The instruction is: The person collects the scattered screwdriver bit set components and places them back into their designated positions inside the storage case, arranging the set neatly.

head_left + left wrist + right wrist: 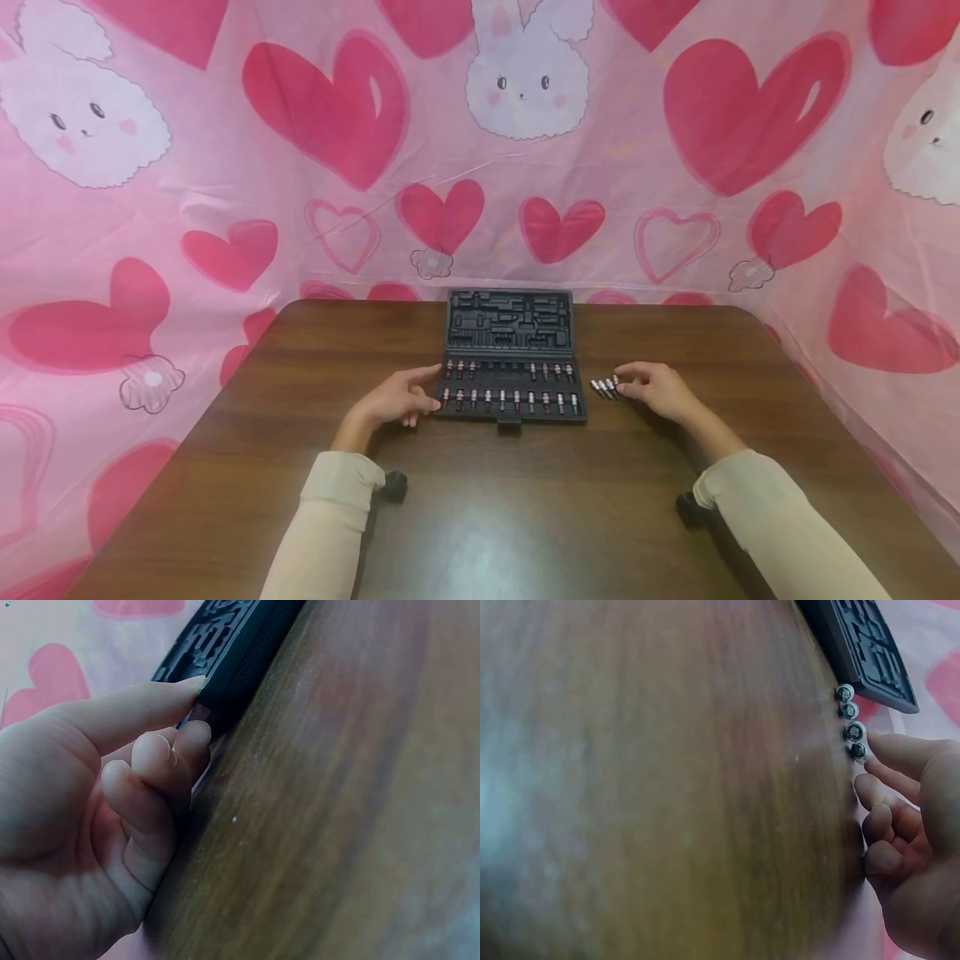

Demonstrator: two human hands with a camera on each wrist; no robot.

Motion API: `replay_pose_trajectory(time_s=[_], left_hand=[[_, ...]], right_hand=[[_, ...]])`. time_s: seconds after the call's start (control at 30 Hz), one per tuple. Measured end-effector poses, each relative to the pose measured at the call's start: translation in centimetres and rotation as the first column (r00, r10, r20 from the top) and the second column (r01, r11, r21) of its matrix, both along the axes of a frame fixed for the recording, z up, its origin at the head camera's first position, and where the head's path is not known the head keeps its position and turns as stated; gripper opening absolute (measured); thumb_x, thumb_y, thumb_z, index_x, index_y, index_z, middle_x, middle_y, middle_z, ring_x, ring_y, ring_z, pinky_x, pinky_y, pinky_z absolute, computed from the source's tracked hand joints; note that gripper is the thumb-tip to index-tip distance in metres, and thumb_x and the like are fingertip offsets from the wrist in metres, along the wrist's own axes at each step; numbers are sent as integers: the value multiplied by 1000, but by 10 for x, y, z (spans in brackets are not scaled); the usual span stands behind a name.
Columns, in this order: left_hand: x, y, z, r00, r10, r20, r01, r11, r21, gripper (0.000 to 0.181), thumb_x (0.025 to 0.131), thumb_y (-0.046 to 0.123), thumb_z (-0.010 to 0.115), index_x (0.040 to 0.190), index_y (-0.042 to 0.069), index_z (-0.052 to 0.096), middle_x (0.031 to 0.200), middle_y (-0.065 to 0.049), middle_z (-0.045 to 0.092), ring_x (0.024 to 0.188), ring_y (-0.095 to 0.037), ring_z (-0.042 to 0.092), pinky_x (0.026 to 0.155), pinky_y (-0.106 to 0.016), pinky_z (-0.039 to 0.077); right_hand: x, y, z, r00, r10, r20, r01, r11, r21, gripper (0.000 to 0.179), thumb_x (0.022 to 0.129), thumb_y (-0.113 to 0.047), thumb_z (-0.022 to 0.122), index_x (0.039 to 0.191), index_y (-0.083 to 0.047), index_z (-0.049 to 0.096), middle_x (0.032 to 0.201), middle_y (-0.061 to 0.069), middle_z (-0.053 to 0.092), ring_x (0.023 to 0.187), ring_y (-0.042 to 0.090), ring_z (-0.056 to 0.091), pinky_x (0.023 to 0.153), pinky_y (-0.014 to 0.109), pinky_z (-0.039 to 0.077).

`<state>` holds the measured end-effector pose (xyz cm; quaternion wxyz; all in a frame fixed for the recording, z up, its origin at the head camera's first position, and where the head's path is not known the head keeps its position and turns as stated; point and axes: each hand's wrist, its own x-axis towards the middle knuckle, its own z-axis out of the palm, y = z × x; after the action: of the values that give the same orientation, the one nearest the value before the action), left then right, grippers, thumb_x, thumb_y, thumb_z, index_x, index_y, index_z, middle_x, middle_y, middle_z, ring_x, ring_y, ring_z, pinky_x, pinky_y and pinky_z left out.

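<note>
A black socket-set case (508, 382) lies opened on the table, its moulded lid standing at the back. Silver bit sockets (502, 400) stand in two rows in it, with a gap in the back row's middle. My left hand (397, 397) holds the case's left side; in the left wrist view the thumb (150, 705) lies on its edge. To the right of the case, several loose bit sockets (602, 387) lie side by side. My right hand (660, 390) pinches the nearest one between thumb and index finger; the right wrist view shows their round ends (854, 732) in a row.
The brown wooden table (495, 500) extends around the case. A latch (509, 426) juts from the case's front edge. Pink cloth (480, 233) with hearts and rabbits hangs behind and at both sides. Dark wrist devices (395, 486) sit at both cuffs.
</note>
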<state>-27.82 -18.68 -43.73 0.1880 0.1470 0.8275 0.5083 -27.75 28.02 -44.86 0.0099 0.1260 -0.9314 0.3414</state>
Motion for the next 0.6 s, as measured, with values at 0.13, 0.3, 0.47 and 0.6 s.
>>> replay_pose_trajectory(time_s=[0.13,0.3,0.47,0.6], left_hand=[[0,0,0,1000,-3,-2,3,1000,1,73,85,10,73,149,5,39,64,-8,58,43,-15,50,44,-28,43],[0,-1,-1,1000,-8,-5,8,1000,0,73,85,10,73,149,5,38,64,-8,59,43,-15,50,44,-28,43],[-1,-1,-2,1000,-9,-4,9,1000,6,74,84,10,73,149,5,38,63,-8,59,43,-14,50,44,-28,43],[-1,-1,-2,1000,-10,-6,10,1000,8,73,85,9,73,149,5,38,63,-8,59,43,-14,50,44,-28,43]], right_hand=[[-1,-1,-1,1000,-7,-6,7,1000,17,29,88,-15,72,114,-2,69,66,0,53,59,17,48,55,32,39],[-1,-3,-4,999,-12,-36,13,999,38,27,87,-14,73,110,-2,70,65,-1,54,58,16,48,54,32,38],[1,-3,-4,999,-16,-50,19,999,51,24,85,-12,73,107,-3,69,65,-1,53,58,16,48,55,32,38],[2,-5,-2,997,-10,-79,14,999,43,23,83,-11,75,104,-3,68,67,-1,54,59,16,48,55,33,38]])
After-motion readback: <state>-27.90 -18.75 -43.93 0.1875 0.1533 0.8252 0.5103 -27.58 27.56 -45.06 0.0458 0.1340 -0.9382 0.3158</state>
